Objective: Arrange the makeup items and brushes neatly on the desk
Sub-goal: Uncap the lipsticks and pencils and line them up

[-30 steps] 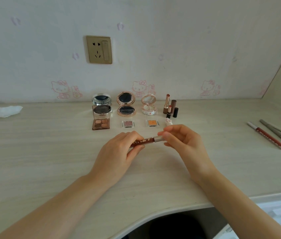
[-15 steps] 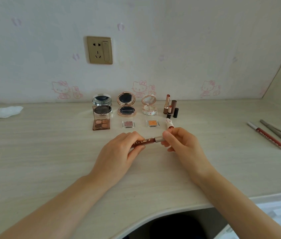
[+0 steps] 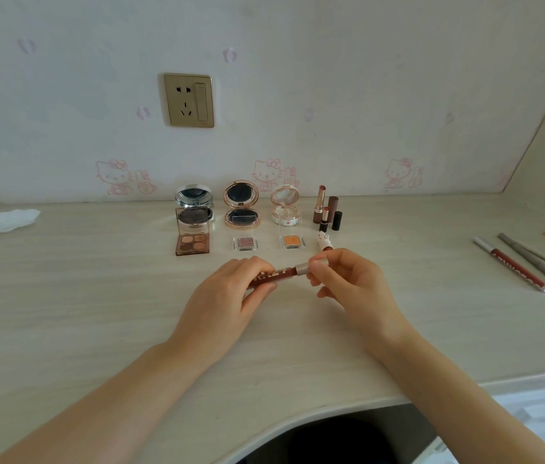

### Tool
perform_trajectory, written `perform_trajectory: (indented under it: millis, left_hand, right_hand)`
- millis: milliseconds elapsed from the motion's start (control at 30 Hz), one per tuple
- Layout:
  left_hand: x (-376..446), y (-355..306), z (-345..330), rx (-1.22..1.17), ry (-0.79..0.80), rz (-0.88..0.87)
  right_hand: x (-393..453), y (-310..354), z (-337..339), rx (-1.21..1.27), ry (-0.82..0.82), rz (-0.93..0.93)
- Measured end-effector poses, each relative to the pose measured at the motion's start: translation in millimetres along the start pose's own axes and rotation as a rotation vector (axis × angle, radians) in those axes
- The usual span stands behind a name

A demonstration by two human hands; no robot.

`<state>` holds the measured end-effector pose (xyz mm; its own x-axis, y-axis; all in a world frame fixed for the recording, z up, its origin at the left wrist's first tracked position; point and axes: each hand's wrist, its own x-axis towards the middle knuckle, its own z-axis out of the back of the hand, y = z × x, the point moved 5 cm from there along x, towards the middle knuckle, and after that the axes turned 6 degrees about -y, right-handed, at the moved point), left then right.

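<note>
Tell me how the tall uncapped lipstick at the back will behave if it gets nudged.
The tall lipstick stands upright, slim and narrow-based, so it probably tips easily. It would likely knock the short lipstick and the dark caps standing close by. Its exposed tip could smear or break.

A dark red lip pencil (image 3: 276, 275) with a silver cap lies nearly level above the desk (image 3: 97, 296), near its front edge. Toward the back edge stand three open round compacts: silver (image 3: 194, 199), gold (image 3: 242, 205) and pale (image 3: 285, 205). Beside them are upright lipsticks (image 3: 326, 211). In front lie a brown eyeshadow palette (image 3: 193, 244), a pink pan (image 3: 245, 243), an orange pan (image 3: 292, 241) and a small white tube (image 3: 324, 241). By the right edge lie a red pencil (image 3: 512, 265) and a grey pencil (image 3: 532, 260), slanted side by side.
</note>
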<state>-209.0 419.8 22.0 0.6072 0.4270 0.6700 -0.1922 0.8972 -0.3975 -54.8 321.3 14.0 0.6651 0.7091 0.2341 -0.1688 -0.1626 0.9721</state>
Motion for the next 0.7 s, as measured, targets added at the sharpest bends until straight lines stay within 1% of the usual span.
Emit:
perform_trajectory:
  millis: [133,233,367,467,567,700]
  left_hand:
    - [0,-1,1,-0.031,-0.004,0.032]
    - [-1,-6,-1,-0.065,0.016,0.038]
    - [-2,-12,-7,-0.044,0.058,0.023]
    - [4,-23,-11,0.03,0.083,-0.047]
    - [15,-40,-17,0.027,0.102,-0.122]
    - [28,-73,-34,0.003,0.098,-0.265]
  right_hand:
    - [0,2,0,0.221,0.051,-0.1]
    - [1,4,5,0.312,0.068,-0.142]
    - [9,13,23,0.301,0.029,-0.138]
    - [18,22,37,0.27,0.016,-0.135]
    - [28,27,53,0.233,-0.031,-0.142]
    - [43,32,75,0.194,-0.105,-0.158]
